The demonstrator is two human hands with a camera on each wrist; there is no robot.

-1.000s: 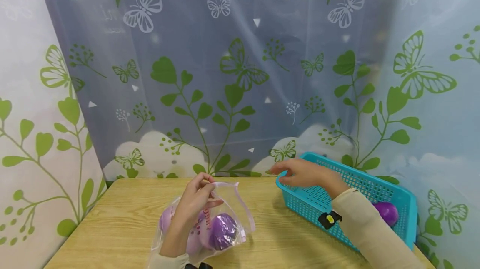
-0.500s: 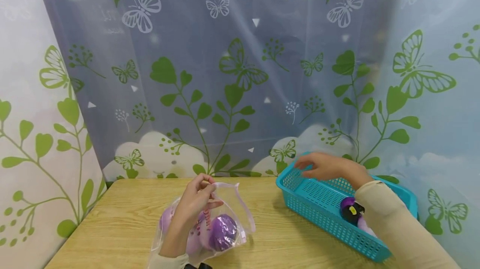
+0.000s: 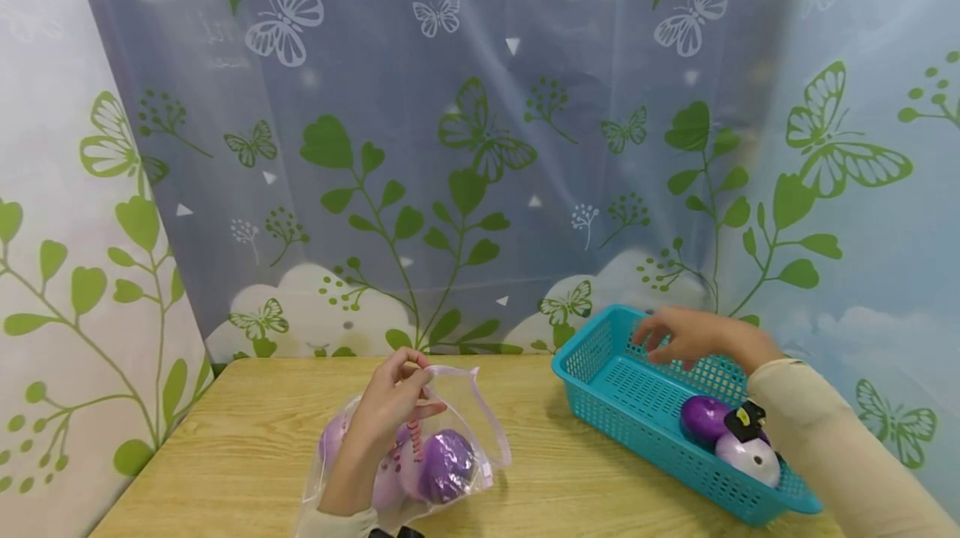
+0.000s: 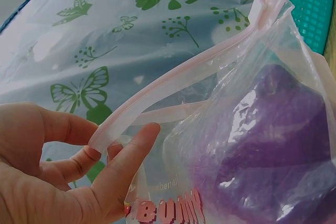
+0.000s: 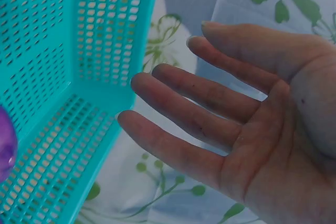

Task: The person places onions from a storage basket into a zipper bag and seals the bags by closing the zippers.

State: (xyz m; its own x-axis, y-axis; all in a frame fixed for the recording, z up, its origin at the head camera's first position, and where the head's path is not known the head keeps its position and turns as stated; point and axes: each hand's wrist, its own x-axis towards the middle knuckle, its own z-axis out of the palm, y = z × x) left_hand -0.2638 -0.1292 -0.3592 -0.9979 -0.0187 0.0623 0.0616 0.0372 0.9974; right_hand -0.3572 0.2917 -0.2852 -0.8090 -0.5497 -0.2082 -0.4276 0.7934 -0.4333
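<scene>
My left hand [image 3: 386,409] pinches the edge of a clear zip bag [image 3: 480,417] by its pale pink zip strip, and the bag's mouth gapes. Inside the bag are several round purple things; the darkest, a purple ball-like one [image 3: 447,465], shows through the plastic, its kind unclear. Over the far side of a turquoise basket [image 3: 637,438] hovers my right hand [image 3: 693,338], fingers loosely bent, holding nothing. In the basket lie a shiny purple rounded thing [image 3: 703,419] and a paler lilac one [image 3: 748,459] with a dark spot, partly behind the wrist strap.
The wooden table [image 3: 525,488] carries the bag at the middle and the basket on the right. A patterned curtain [image 3: 480,188] with leaves and butterflies rises right behind the table's back edge and along both sides.
My right hand has moved rightward across the basket, from its left corner to above its far side. The basket's purple things show more now. My left hand and the bag have stayed put.
</scene>
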